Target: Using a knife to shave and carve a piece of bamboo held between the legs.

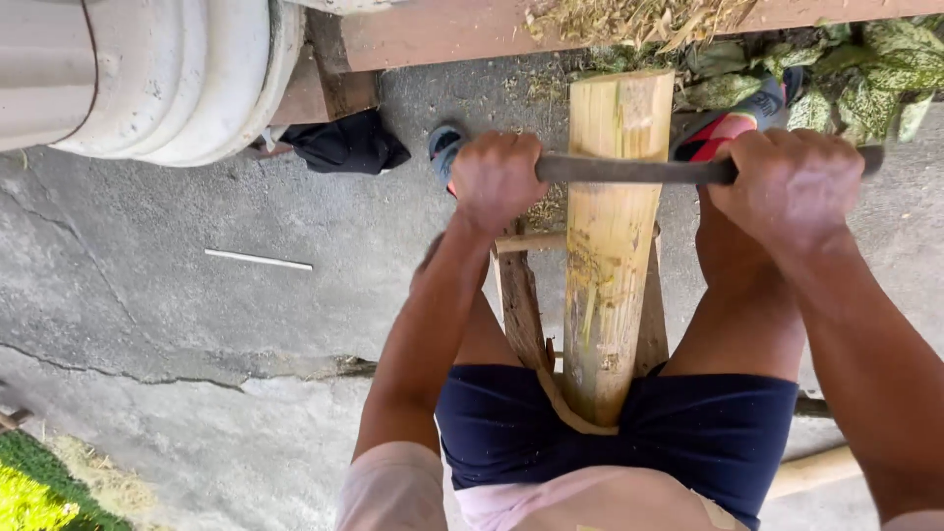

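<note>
While both hands clench dark straight metal blade bar (629, 170) laid across far end of pale split bamboo pole (608, 256): left hand (495, 177), right hand (787, 182) fisted at bar ends. Pole runs between thighs over wooden bench (518, 295). Best: keep bar level, pull evenly, shallow bite, knees clear.

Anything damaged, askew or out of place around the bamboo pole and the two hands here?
The grey concrete floor is cracked at lower left. A thin white stick lies loose on it. The pale bamboo pole shows scraped patches under the dark metal blade, gripped by left hand and right hand.
</note>
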